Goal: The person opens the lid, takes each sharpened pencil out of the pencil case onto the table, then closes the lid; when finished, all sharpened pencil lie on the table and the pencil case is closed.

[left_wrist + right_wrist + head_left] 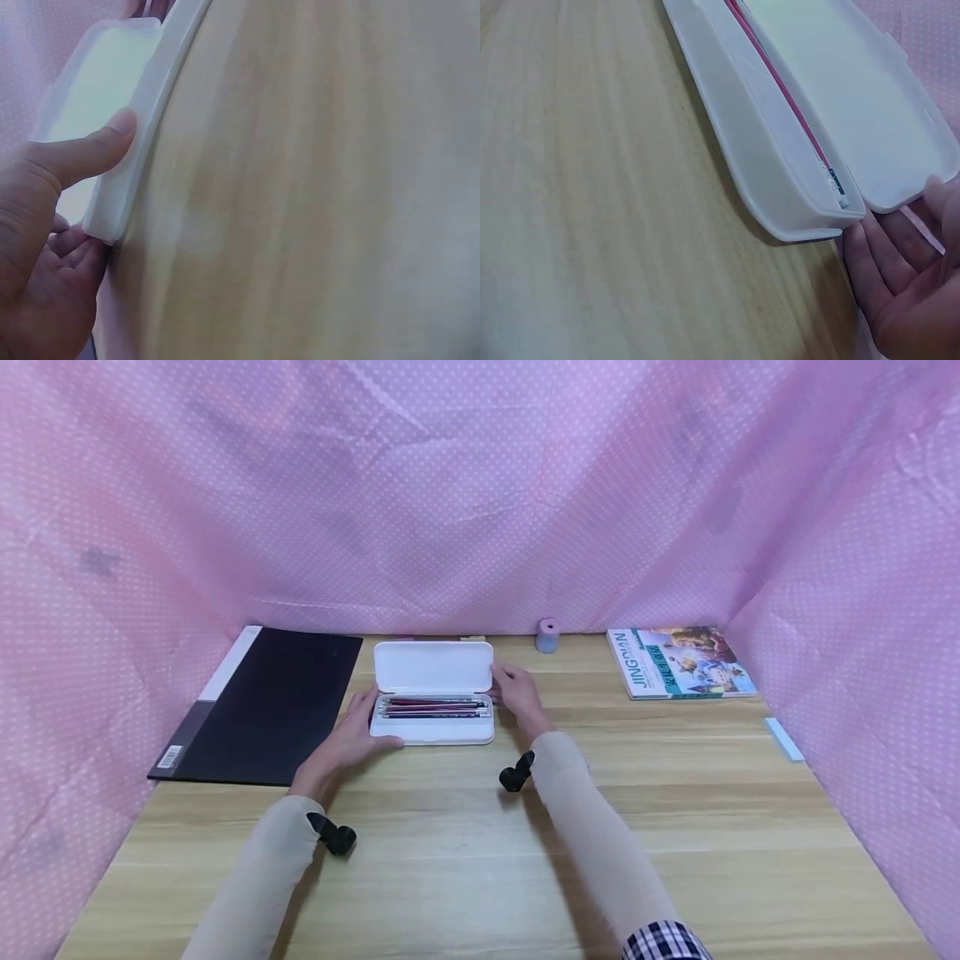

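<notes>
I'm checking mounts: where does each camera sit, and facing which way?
Head: on the head, facing forward and down at the open white plastic pencil case; left hand, right hand and arms show.
Left wrist: on that wrist, toward the case; left hand, right fingers show.
Right wrist: likewise; right hand shows.
Both wrist views share the case and wood-grain table.

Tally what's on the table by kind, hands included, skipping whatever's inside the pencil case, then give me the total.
Hands: 2 (left hand, right hand)
White pencil case: 1
Black folder: 1
Book: 1
Pink-and-blue cylinder: 1
Light blue bar: 1
Total: 7, excluding items mostly hidden behind the lid
</notes>
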Motion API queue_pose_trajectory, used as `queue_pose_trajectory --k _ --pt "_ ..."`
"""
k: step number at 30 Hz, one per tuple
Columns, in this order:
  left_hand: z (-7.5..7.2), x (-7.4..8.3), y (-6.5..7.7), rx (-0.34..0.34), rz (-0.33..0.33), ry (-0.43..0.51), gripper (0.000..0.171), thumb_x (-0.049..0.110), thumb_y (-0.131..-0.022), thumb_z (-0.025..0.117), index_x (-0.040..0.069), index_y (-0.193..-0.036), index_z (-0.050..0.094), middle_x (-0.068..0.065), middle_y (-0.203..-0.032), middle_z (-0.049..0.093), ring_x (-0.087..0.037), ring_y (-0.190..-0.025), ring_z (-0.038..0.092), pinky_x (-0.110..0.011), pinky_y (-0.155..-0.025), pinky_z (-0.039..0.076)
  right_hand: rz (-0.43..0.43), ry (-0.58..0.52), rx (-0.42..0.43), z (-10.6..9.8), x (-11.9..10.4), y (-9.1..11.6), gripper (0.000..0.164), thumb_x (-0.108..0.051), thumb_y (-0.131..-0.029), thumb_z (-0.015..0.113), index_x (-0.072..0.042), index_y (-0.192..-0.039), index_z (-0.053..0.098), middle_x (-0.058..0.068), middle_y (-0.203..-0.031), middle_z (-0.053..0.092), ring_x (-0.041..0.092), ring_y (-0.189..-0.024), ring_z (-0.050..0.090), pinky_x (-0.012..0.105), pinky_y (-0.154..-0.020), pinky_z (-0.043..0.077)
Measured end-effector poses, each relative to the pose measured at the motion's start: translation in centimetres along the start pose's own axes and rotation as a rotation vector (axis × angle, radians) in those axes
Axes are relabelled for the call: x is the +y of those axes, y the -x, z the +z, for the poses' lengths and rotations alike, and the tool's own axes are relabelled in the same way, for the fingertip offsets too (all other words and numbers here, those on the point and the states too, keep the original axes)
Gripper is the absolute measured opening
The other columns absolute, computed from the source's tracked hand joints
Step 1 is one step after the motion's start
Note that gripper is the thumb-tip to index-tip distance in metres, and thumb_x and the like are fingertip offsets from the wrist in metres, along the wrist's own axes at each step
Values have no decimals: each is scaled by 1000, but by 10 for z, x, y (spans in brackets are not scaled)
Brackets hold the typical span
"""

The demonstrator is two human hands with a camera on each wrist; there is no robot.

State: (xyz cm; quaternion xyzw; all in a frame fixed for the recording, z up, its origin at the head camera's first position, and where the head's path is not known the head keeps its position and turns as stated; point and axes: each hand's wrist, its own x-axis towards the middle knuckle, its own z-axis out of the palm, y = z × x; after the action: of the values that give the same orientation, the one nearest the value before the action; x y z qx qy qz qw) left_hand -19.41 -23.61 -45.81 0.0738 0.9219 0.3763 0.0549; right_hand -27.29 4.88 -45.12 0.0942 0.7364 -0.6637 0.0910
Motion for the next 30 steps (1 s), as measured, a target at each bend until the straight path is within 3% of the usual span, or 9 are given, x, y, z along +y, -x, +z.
queue_pose_trajectory --k 4,7,9,14,17,20,23,26,30 --pt "-1 -1 -3 -21 23 -12 110 39 -67 81 23 -149 9 -13 -140 25 -28 -127 28 -49 -106 23 -7 -20 5 0 4 -1 31 -25 -92 57 -9 -118 63 12 -96 65 13 -71 64 30 -72 54" --pt "-3 0 -5 -39 23 -33 109 40 -67 80 22 -149 10 -13 -141 25 -29 -128 28 -49 -106 23 -33 21 4 -1 2 0 32 -23 -92 58 -8 -120 61 13 -98 64 16 -76 64 32 -73 53" --pt "-5 0 -7 -47 29 -58 109 42 -67 80 20 -149 10 -15 -142 24 -30 -129 27 -50 -106 23 -105 111 27 0 -1 2 34 -24 -91 58 -7 -121 60 11 -100 63 18 -83 63 31 -76 52" --pt "-6 0 -9 -50 38 -96 111 46 -66 80 17 -149 12 -17 -140 26 -31 -127 29 -49 -105 25 -386 283 114 2 -13 13 28 -18 -89 61 -4 -113 60 10 -101 63 21 -93 59 30 -81 48" --pt "-7 0 -9 -41 35 -98 111 46 -65 80 16 -149 13 -17 -140 26 -31 -128 29 -48 -106 24 -480 364 -17 4 -18 20 22 -14 -87 63 -6 -107 61 8 -99 64 20 -91 59 30 -81 48" --pt "-7 -2 -8 -33 41 -100 111 45 -65 80 15 -149 13 -17 -141 26 -30 -128 29 -48 -105 25 -501 513 -249 8 -16 23 21 -14 -86 64 -8 -107 62 4 -101 64 15 -92 59 28 -82 48" --pt "-7 -3 -8 -38 49 -104 112 47 -66 79 15 -149 11 -16 -140 27 -28 -126 30 -47 -105 26 -521 681 -398 11 -10 23 23 -13 -87 63 -9 -110 63 2 -103 64 12 -94 57 26 -85 46" --pt "-6 -5 -8 -47 58 -104 112 49 -67 77 16 -149 10 -14 -140 28 -26 -124 31 -47 -105 26 -543 765 -439 14 -5 22 23 -9 -88 62 -9 -111 64 1 -105 63 11 -95 56 26 -87 45" --pt "-5 -5 -9 -46 63 -102 109 50 -67 77 18 -149 11 -13 -141 28 -25 -124 31 -47 -105 26 -555 784 -442 15 -2 19 22 -6 -88 60 -9 -109 66 1 -102 64 10 -92 56 25 -84 46"
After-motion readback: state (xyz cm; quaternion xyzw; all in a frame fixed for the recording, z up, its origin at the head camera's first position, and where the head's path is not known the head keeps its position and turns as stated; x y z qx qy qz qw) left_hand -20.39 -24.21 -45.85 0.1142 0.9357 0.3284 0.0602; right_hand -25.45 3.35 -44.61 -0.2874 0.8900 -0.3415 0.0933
